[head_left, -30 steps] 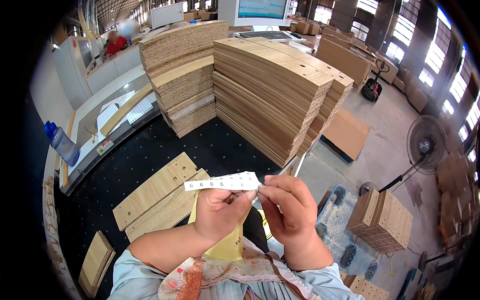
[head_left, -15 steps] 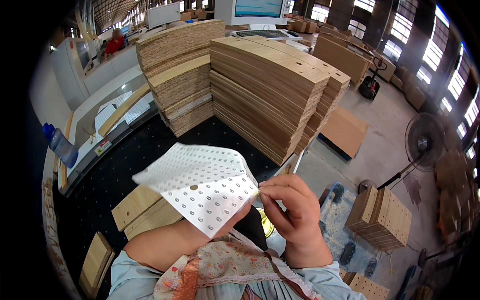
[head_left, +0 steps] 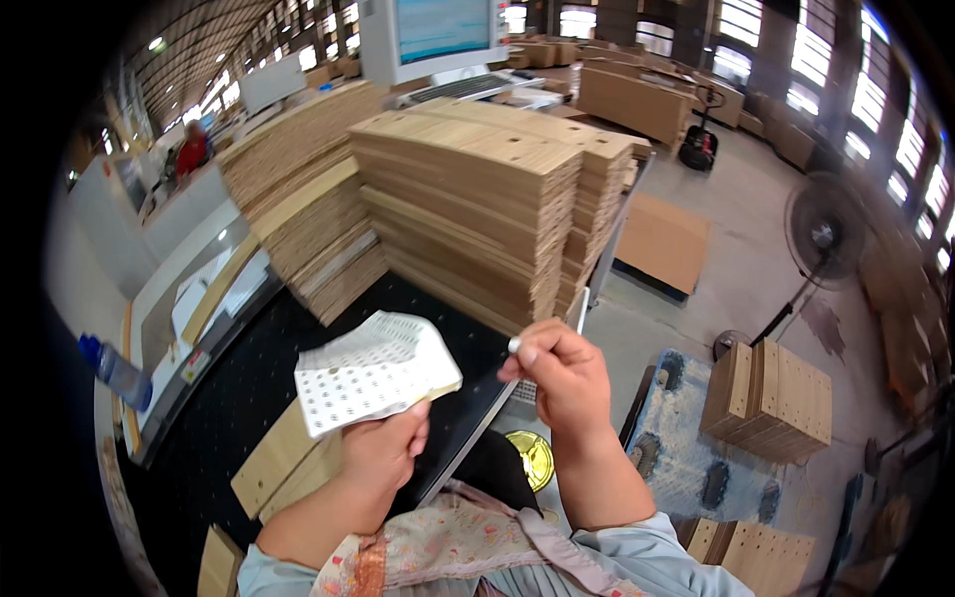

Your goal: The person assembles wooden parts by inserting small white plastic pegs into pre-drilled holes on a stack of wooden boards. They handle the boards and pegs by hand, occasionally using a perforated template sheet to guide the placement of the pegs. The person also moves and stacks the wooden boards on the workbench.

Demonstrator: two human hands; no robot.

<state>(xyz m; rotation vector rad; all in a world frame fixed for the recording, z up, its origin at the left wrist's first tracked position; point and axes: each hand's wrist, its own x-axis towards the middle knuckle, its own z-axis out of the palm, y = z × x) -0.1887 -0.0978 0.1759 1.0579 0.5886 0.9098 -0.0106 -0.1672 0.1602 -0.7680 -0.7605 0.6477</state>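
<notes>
My left hand (head_left: 386,450) grips a white sheet of small round stickers (head_left: 353,390) by its lower right edge. The sheet is bent, its far part folding over, and rows of dark printed marks cover it. Off to the right, apart from the sheet, my right hand (head_left: 569,376) is closed in a pinch. A small white sticker (head_left: 514,345) shows at its thumb and fingertip. Beyond both hands stands a tall stack of wood-look boards (head_left: 463,184) with holes in their top faces. Loose boards (head_left: 284,463) lie on the black table (head_left: 224,398) by my left forearm.
Another stack of chipboard (head_left: 308,234) and a computer monitor (head_left: 443,35) stand behind. A blue-capped bottle (head_left: 117,373) is at the left. On the right are a blue pallet (head_left: 686,438), stacked boards (head_left: 771,398), a standing fan (head_left: 824,237) and a pallet jack (head_left: 698,144). Someone in red is far left.
My right hand has drawn away from the sheet to the right, with the small sticker in its pinch. The left hand has swung the sheet lower. The view has shifted.
</notes>
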